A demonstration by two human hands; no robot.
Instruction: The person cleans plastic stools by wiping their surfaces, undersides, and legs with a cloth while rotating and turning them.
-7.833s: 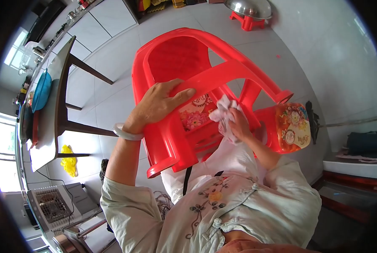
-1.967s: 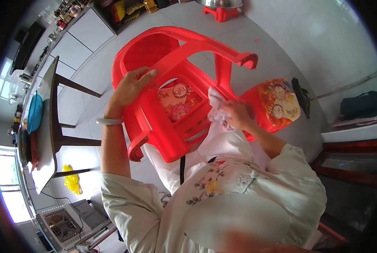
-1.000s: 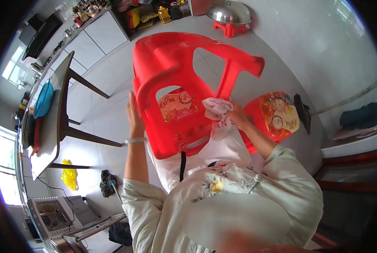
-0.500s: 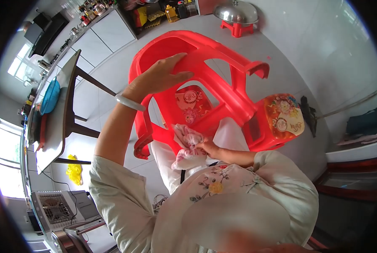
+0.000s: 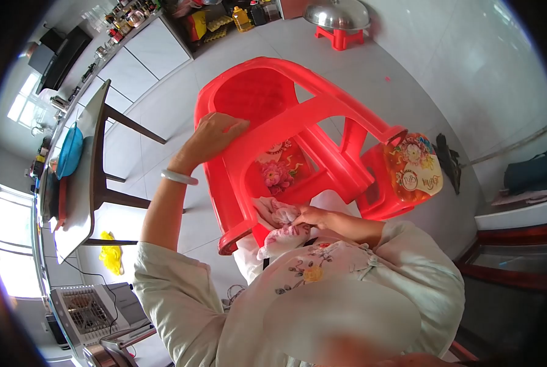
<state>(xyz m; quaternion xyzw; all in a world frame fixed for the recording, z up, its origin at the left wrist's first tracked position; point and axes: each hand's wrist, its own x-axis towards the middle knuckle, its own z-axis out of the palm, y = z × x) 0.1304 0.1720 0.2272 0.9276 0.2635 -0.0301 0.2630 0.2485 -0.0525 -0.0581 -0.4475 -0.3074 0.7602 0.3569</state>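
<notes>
A red plastic armchair (image 5: 313, 114) is tipped over in front of me, partly against my legs. My left hand (image 5: 215, 137), with a pale bangle on its wrist, is closed over the edge of the chair's frame at the left; some fingertips are hidden. Low at the chair's near side, my right hand (image 5: 315, 218) grips a crumpled white and pink cloth (image 5: 284, 237). Through the chair's opening shows a red stool with a flower print (image 5: 278, 173). Another printed red stool (image 5: 419, 168) stands to the right, close to one chair arm.
At the left is a table (image 5: 89, 183) with a blue basin (image 5: 70, 151); a yellow bag (image 5: 110, 254) lies beneath. A metal lid (image 5: 336, 14) rests over a small red stool (image 5: 339, 40) at the back. A heater-like appliance (image 5: 87, 309) stands lower left.
The chair has turned and dropped slightly toward me. My left hand has come down and its stretched fingers have closed on the frame. My right hand still holds the cloth.
</notes>
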